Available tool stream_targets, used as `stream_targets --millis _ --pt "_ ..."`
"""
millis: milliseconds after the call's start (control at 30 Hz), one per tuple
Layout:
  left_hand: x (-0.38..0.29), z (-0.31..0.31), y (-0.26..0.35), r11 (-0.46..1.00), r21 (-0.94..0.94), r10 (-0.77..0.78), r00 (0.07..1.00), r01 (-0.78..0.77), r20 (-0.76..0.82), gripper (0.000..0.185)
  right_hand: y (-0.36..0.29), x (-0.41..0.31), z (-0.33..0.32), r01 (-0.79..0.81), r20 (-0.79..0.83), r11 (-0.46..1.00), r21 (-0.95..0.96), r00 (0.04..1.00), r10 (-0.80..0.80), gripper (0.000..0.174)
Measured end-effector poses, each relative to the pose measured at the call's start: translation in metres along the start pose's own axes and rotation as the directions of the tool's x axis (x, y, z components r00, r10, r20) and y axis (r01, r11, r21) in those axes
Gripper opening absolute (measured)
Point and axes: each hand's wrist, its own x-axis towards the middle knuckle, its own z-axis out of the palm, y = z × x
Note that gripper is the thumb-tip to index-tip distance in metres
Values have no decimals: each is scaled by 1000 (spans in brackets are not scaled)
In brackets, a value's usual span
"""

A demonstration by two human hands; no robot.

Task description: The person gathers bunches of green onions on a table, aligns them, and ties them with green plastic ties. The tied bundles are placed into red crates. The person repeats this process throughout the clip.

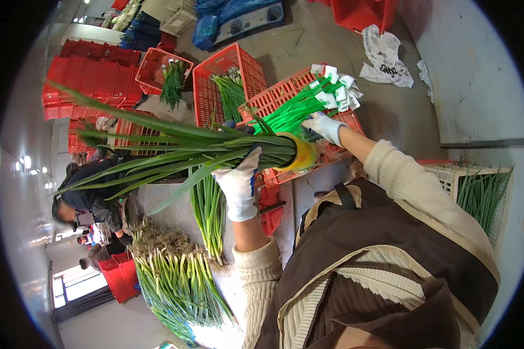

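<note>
My left hand, in a white glove with a dark palm, is closed around a bundle of long green onions. The leaves fan out to the left, and the bundle's other end sits inside a yellow tube. My right hand, in a similar glove, has its fingers curled on green mesh netting beside the tube. White tags hang at the far ends of the nets, which lie over a red plastic crate. The bundle's end inside the tube is hidden.
Trimmed green onions lie near my left forearm, beside a large rooted pile. Red crates with more onions stand beyond. A co-worker bends at the left. A pale crate of greens stands right; a white plastic bag lies on the floor.
</note>
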Motion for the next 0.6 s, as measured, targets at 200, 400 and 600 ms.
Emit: stream_targets --millis 200,400,600 --pt "1 -10 -5 670 -688 -178 960 280 218 42 -150 -96 -27 582 -85 772 256 809 -582 20" --pt "-9 -32 -16 997 71 15 993 -23 118 42 -252 -144 -35 519 56 749 413 806 -589 22" --pt "-16 -43 64 330 708 48 760 -624 648 46 -279 -146 -40 480 104 808 342 835 -540 6"
